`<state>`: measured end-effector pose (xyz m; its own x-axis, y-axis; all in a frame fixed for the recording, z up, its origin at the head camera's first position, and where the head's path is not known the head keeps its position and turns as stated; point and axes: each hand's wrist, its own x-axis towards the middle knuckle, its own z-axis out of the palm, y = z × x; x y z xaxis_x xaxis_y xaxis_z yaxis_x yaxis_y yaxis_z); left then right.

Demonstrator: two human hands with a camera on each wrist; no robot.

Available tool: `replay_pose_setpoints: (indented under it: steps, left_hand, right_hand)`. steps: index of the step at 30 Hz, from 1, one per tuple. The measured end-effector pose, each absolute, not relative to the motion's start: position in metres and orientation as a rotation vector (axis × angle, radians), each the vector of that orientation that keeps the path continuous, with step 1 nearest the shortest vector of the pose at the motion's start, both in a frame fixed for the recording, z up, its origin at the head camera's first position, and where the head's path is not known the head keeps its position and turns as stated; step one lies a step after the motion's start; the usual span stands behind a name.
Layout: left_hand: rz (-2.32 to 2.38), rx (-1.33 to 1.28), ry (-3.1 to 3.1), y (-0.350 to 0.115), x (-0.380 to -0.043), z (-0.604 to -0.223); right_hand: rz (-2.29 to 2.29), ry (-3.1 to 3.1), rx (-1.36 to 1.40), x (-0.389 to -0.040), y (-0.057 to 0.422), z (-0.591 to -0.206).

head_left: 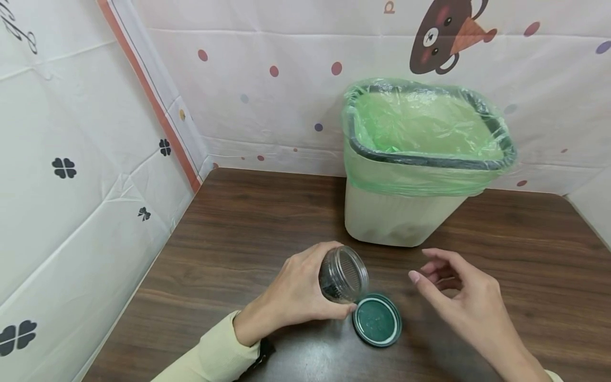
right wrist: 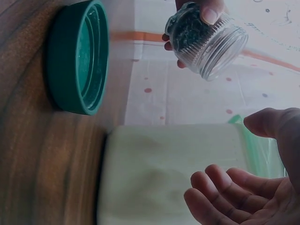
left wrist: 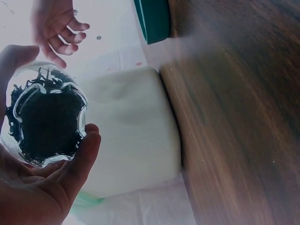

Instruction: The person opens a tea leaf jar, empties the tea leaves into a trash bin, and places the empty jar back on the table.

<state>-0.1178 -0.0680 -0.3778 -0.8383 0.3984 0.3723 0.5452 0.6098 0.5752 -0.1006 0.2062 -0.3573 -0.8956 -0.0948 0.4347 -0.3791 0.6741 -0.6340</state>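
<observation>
Before the bin [head_left: 391, 215], the left hand [head_left: 298, 289] grips a tilted glass jar [head_left: 341, 276]. The right hand [head_left: 472, 297] hovers across an open gap, thumb and fingers apart; the table [head_left: 200, 244] ends well left of the bin

Your left hand [head_left: 298, 293] covered one side of the jar [head_left: 340, 273], whose dark contents [left wrist: 51, 122] were too unclear to identify. In your left wrist view the top edge cut off the green lid [left wrist: 157, 21]; in the right one, the right edge cropped your right hand [right wrist: 272, 197]. The bin [head_left: 391, 217] hid its floor from you.
</observation>
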Motion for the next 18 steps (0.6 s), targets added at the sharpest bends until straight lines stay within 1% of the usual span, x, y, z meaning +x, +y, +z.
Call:
replay_pose_setpoints:
  steps: [18]
  left_hand:
    - [-1.061,-0.795,-2.587,-0.069,-0.117,-0.375]
  right_hand:
    - [1.023,-2.516,0.334,-0.104,0.207,-0.337]
